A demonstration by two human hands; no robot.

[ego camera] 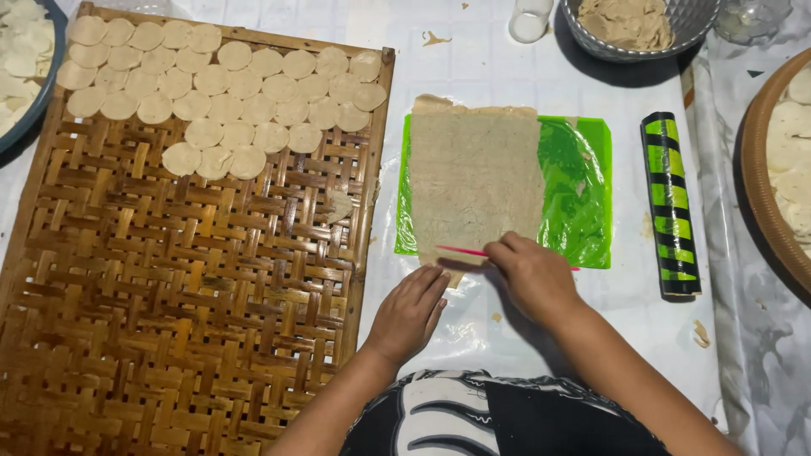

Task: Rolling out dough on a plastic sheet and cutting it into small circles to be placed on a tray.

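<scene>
A thin rolled sheet of beige dough (475,173) lies on a bright green plastic mat (579,190) on the white table. My right hand (532,274) grips a thin pink stick (460,251) laid across the sheet's near edge. My left hand (410,312) rests flat, fingers together, just below that edge, touching the dough's near-left corner. Both hands sit at the near end of the sheet.
A large woven bamboo tray (177,287) fills the left, with several round dough discs (228,84) in rows at its far end. A green-and-black striped roller (670,203) lies right of the mat. A grey bowl of scraps (638,25), a glass (530,19) and a round basket (773,169) stand around.
</scene>
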